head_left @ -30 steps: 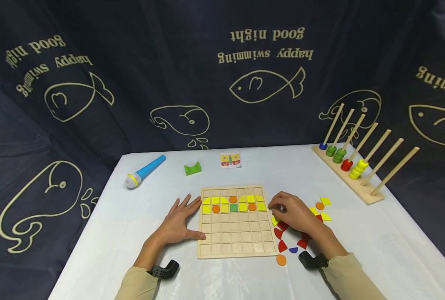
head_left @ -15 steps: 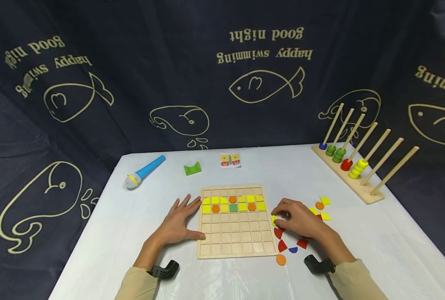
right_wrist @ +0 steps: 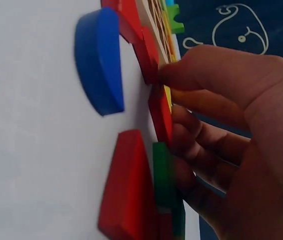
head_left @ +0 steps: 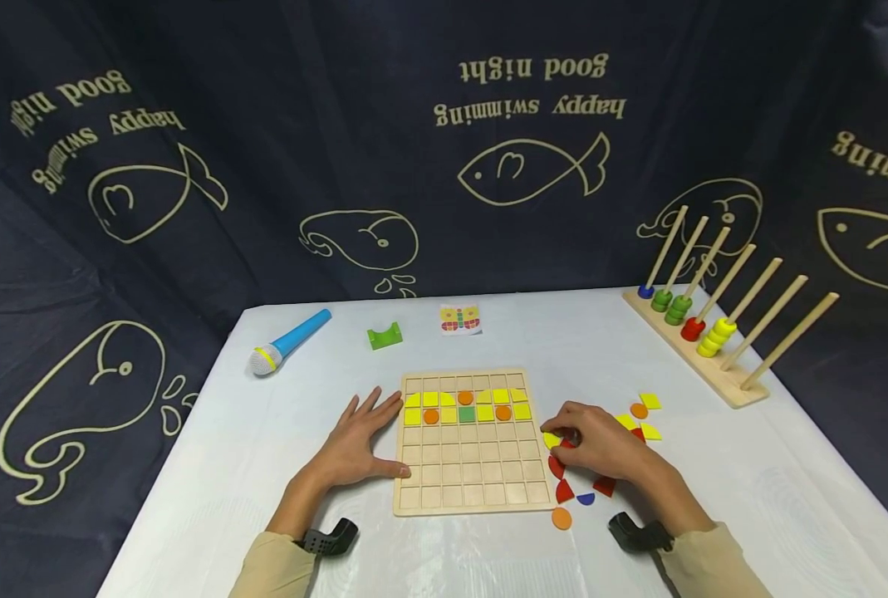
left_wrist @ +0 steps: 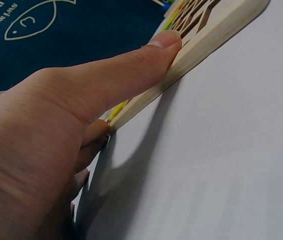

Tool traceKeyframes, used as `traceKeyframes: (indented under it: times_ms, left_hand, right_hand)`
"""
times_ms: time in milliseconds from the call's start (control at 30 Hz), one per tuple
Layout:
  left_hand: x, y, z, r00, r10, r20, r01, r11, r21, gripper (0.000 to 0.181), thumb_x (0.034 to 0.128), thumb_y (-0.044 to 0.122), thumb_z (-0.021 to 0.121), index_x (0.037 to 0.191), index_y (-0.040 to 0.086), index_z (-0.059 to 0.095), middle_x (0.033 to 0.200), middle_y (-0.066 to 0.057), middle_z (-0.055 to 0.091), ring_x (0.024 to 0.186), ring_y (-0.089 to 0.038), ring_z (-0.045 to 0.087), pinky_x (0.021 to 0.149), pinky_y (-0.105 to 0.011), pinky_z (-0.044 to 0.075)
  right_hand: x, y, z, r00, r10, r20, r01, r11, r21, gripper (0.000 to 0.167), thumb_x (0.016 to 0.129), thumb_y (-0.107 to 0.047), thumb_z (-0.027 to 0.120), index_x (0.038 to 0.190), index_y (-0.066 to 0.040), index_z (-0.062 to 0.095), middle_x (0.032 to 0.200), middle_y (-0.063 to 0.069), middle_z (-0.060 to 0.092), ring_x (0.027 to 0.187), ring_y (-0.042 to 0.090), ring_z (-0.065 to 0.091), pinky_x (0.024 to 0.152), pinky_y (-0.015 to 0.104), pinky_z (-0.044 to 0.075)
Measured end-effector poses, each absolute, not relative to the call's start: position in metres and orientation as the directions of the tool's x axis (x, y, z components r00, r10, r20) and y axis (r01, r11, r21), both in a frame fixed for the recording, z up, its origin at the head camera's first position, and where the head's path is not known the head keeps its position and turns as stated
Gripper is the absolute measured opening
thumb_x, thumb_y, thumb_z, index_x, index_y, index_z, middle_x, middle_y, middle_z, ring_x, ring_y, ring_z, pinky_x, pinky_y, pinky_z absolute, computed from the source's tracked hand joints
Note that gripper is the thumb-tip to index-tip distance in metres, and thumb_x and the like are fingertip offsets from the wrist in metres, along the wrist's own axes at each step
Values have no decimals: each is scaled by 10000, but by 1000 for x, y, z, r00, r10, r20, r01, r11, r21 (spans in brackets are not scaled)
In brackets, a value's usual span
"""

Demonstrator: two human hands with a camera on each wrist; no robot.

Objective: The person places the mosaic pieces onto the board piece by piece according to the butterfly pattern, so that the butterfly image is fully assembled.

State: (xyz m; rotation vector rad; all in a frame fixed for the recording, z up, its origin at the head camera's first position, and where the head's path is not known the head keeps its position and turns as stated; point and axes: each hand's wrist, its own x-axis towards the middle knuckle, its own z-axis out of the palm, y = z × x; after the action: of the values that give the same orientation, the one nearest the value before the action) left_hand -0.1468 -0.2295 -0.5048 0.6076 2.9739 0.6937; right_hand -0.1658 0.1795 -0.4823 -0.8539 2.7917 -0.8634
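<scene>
My left hand [head_left: 354, 444] lies spread at the left side of the wooden grid board [head_left: 451, 497], thumb on its edge; the left wrist view shows the thumb [left_wrist: 131, 70] pressing the rim [left_wrist: 201, 52]. Yellow squares and quarter pieces, orange discs and a green square [head_left: 467, 414] fill parts of two upper rows. Right of the board, my right hand [head_left: 600, 440] pinches a yellow curved piece [head_left: 551, 441] between thumb and index finger. In the right wrist view the thumb of that hand [right_wrist: 241, 105] also touches a red piece [right_wrist: 150, 57], partly hiding the yellow one.
Loose pieces lie right of the board, among them an orange disc [head_left: 561, 518], a blue half-round [head_left: 586, 499] and yellow ones [head_left: 650, 401]. Behind stand a blue microphone [head_left: 294, 336], a green block [head_left: 385, 336], a butterfly card [head_left: 459, 320] and a pegged bead rack [head_left: 750, 399].
My right hand has moved slightly down and right from the board's edge, closing its fingertips around the yellow curved piece, which has shifted a little. My left hand has stayed in place.
</scene>
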Motion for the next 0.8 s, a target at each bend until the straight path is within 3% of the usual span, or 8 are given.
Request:
traceKeyframes:
  times_ms: [367, 800]
  left_hand:
    - [-148, -230, -506, -917, 392, 72, 383, 814, 438, 1156, 583, 756, 728, 1492, 139, 370, 1547, 53, 288, 1452, -232, 99, 1156, -498, 25]
    - [-147, -230, -507, -916, 391, 93, 391, 813, 433, 1145, 586, 747, 733, 1486, 131, 383, 1542, 35, 309, 1448, -258, 123, 1150, -520, 44]
  right_hand:
    - [-162, 172, -481, -892, -437, 118, -439, 771, -462, 296, 713, -202, 798, 998, -140, 749, 811, -116, 567, 725, 84, 488, 639, 247, 464]
    - [-166, 136, -469, -846, -512, 147, -516, 717, -468, 271, 726, -218, 769, 995, -190, 756, 898, -113, 600, 774, 80, 490, 690, 261, 467]
